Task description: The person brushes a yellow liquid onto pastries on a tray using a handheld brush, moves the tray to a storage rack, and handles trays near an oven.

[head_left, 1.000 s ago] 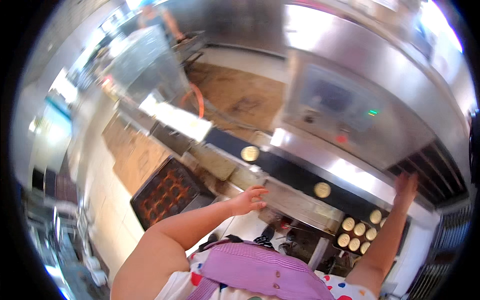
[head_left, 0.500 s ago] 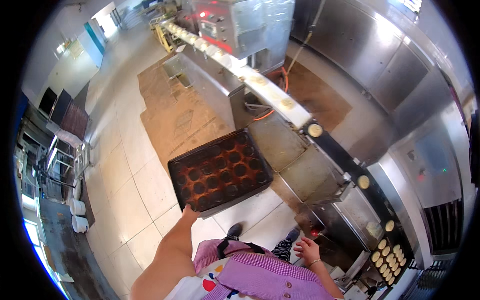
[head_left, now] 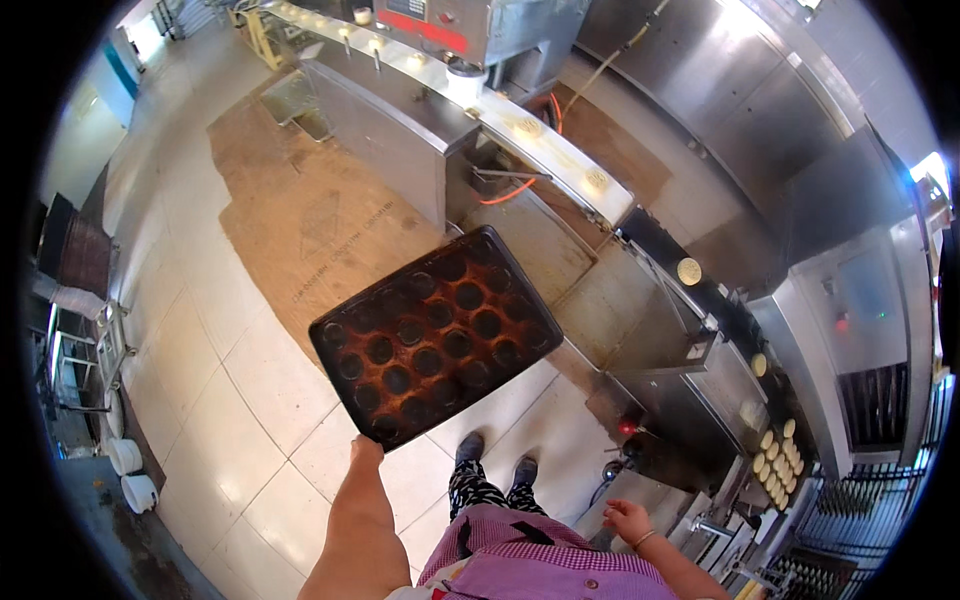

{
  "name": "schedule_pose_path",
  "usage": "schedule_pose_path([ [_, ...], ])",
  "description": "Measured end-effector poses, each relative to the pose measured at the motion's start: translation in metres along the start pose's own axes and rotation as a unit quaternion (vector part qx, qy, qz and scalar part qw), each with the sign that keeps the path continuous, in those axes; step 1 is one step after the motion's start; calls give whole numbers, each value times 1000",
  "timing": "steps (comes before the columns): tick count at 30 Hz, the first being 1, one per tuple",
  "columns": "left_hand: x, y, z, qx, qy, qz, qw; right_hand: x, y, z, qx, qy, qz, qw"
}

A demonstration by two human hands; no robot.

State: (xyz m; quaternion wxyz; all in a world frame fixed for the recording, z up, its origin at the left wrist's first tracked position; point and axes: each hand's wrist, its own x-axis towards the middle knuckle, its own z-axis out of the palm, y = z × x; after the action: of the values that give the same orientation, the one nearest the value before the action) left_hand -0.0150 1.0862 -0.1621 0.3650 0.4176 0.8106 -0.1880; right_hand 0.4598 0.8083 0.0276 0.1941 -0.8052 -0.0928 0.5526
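From my remote place, I count the clock from the wearer's body, with twelve straight ahead. The dark rectangular metal tray with brown-stained, round marks (head_left: 427, 361) lies at eleven o'clock, tilted to one side above the pale tiled floor (head_left: 270, 410). At ten o'clock I have the left hand (head_left: 367, 450) gripping its near corner; what supports the rest of the tray, I cannot tell. The right hand (head_left: 626, 521) is at two o'clock, fingers loosely bent, and I see nothing held in it. Further out at two o'clock, pale round dough pieces (head_left: 778, 465) are lying in close rows. Two single pale rounds (head_left: 689, 271) are on the long black conveyor belt (head_left: 728, 318), between one and two o'clock. I judge the work partly done: the rows are formed, these two are not yet among them, and the tray bears no dough that I can see.
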Motion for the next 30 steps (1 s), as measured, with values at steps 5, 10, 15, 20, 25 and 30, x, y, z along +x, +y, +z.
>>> schedule_pose_path([
  [5,-4,25,-20,36,11,-5,999,-9,14,2,-8,9,-3,1000],
  [10,28,0,3,11,88,-18,996,-18,20,-6,-12,47,34,998],
  [15,64,-40,12,12,76,86,993,1,95,-23,-44,49,15,998],
  [20,-1,-36,-9,-373,57,75,923,-5,119,-29,-57,54,19,997],
  [25,-119,3,-68,-651,51,169,738,1,102,-24,-12,52,-22,998],
  [30,-263,100,-154,-680,-53,317,659,5,51,-15,0,43,-83,996],
])
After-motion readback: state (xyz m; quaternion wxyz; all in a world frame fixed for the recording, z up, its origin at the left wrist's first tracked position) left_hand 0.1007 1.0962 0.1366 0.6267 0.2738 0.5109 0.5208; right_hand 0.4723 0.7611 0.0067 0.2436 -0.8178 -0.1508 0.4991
